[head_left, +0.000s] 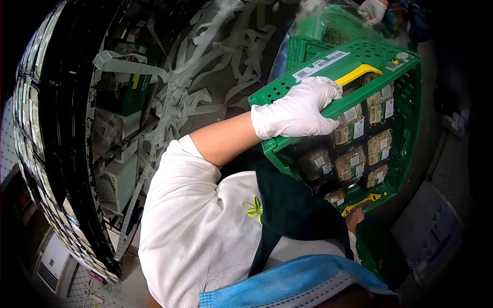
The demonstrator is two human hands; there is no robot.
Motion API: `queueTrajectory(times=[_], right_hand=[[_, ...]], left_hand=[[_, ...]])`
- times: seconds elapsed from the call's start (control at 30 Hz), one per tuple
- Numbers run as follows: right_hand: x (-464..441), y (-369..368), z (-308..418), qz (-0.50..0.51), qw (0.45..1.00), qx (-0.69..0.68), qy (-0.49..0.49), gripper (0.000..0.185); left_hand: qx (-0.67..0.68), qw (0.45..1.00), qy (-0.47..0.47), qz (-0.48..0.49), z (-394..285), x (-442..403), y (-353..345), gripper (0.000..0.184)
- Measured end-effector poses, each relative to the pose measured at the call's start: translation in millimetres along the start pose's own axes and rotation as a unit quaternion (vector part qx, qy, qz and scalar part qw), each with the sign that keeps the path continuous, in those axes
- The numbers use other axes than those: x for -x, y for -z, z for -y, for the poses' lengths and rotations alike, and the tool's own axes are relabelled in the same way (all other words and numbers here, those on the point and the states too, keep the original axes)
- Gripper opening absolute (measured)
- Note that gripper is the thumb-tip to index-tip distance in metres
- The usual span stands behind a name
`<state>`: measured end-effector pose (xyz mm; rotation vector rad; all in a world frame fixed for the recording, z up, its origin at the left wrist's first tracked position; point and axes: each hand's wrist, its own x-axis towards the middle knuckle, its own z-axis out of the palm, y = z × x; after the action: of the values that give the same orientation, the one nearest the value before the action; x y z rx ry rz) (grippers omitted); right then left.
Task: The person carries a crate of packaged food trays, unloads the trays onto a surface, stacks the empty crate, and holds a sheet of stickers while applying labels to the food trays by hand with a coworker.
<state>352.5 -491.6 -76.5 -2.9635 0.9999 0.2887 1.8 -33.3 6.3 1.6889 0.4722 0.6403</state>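
Watching from over here: the green crate (415, 102) is loaded and in hand, tipped over so its open face shows. It's in front of the person and off to their right. The left hand (303, 109), in a white glove, is clamped over the upper edge, right beside the upper yellow handle (362, 73). The right hand (353, 218) is down by the lower yellow handle (362, 204), but the crate and the dim light hide most of it, so I honestly can't tell if it's gripping or just touching.

Progress-wise I'd call it partway. Done bit: dark packs (351, 163) sit in rows inside, stickers already on, and there's a long label (322, 65) on the crate's own side. Left over: the crate is tilted rather than set down level, and the packs I can see in it haven't been taken out.

Around it, on the left there's a tall stack (32, 128) of more packs in black, then a mess of white strips (205, 33) in the middle. Past the crate there's another green box (303, 51) with clear plastic by it, and a co-worker's gloved hand (373, 11) nearby
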Motion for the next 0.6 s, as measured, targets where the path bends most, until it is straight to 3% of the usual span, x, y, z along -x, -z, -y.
queueTrajectory(times=[0.03,0.13,0.23,0.3,0.33,0.43,0.47,0.53,0.6], right_hand=[[-9.7,-0.8,-5.8,0.0,1.0,0.0,0.0,0.044],[-13.8,4.9,-17.0,0.077,0.99,-0.003,0.12,0.043],[-9.0,3.8,-5.9,0.076,0.992,0.006,0.101,0.041],[-8.3,-1.5,5.2,-0.011,0.996,0.058,-0.064,0.04],[-7.4,-0.8,4.2,-0.011,0.996,0.059,-0.064,0.04],[-10.5,1.8,-8.0,0.019,1.0,-0.004,-0.007,0.04],[-12.4,6.0,-16.6,0.056,0.994,0.012,0.092,0.041],[-9.1,8.3,-17.1,0.093,0.977,0.028,0.191,0.041],[-10.5,6.1,-11.4,0.07,0.994,-0.016,0.081,0.043]], left_hand=[[0.0,1.0,0.0,0.0,-0.3,0.3,0.3,0.032],[-0.001,1.0,0.004,0.004,-2.1,0.2,0.2,0.032],[0.004,1.0,0.015,-0.001,-2.7,0.1,0.2,0.031],[0.004,1.0,0.004,-0.003,-1.9,0.4,-0.1,0.032],[0.004,1.0,0.004,-0.004,-1.9,0.4,0.1,0.032],[0.009,1.0,0.003,0.0,-2.7,0.1,1.2,0.032],[0.005,1.0,0.004,0.005,-3.0,-0.3,1.7,0.032],[0.001,1.0,0.006,0.01,-3.2,-0.3,2.1,0.032],[0.004,1.0,0.006,0.003,-3.4,-0.1,1.7,0.031]])
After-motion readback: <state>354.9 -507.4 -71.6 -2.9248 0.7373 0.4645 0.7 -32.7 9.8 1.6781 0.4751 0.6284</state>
